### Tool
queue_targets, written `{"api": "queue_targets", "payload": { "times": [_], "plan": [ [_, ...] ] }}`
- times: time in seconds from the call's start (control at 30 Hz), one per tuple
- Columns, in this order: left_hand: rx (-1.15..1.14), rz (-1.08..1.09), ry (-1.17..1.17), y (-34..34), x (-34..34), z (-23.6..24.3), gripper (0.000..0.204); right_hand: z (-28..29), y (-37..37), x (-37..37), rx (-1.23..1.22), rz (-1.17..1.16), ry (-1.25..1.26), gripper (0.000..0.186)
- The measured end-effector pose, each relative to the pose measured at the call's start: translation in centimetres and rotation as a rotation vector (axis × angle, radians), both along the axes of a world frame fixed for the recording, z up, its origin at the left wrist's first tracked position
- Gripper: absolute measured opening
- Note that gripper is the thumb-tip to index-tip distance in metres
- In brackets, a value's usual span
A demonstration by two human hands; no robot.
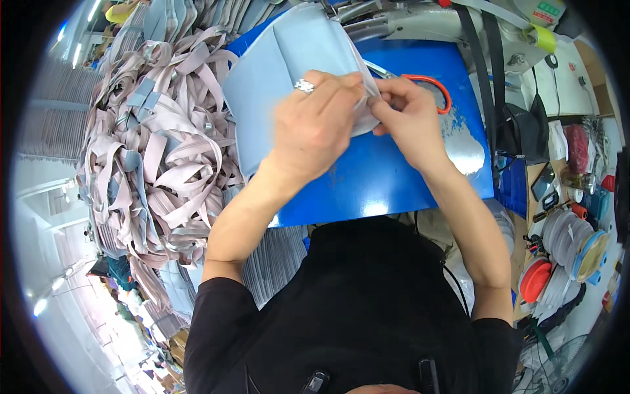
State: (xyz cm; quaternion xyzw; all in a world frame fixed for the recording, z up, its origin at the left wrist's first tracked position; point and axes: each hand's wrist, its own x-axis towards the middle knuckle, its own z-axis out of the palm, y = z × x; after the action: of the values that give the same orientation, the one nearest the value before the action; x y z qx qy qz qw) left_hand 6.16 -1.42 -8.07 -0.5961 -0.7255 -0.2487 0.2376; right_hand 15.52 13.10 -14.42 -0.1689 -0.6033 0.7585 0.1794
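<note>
A light blue piece of fabric [259, 85] with a seam line across it lies over the far left part of the blue work surface [341, 190]. My left hand [318, 121], with a silver ring on one finger, is closed at the fabric's right edge; its fingertips are partly hidden. Right beside it, my right hand [412, 121] pinches the same pale edge between thumb and fingers. The fabric's far end reaches the metal parts of a sewing machine [420, 25]. Scissors [445, 98] with a red handle lie just beyond my right hand, partly covered by it.
A large heap of pale pink and grey straps [174, 151] borders the surface on the left. Dark straps [482, 72] hang down at the right of the machine. Farther right, a cluttered bench holds thread spools [567, 236], a red round lid [535, 279] and a phone [543, 182].
</note>
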Motion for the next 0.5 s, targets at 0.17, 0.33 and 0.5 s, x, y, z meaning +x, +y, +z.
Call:
{"api": "queue_targets", "payload": {
  "times": [0.17, 0.33, 0.5],
  "plan": [
    [0.005, -0.012, -0.033, 1.0, -0.3, 0.1, 0.027, 1.4, -0.6, -0.9, -0.259, 0.04, 0.03, 0.021],
    [-0.015, -0.022, -0.033, 1.7, -2.8, 0.5, 0.026, 0.8, 0.0, -3.8, -0.304, 0.066, 0.093, 0.022],
    [-0.052, -0.03, 0.026, 2.5, -5.7, 1.0, 0.021, 1.3, 0.4, -6.9, -0.373, 0.038, 0.106, 0.023]
  ]
}}
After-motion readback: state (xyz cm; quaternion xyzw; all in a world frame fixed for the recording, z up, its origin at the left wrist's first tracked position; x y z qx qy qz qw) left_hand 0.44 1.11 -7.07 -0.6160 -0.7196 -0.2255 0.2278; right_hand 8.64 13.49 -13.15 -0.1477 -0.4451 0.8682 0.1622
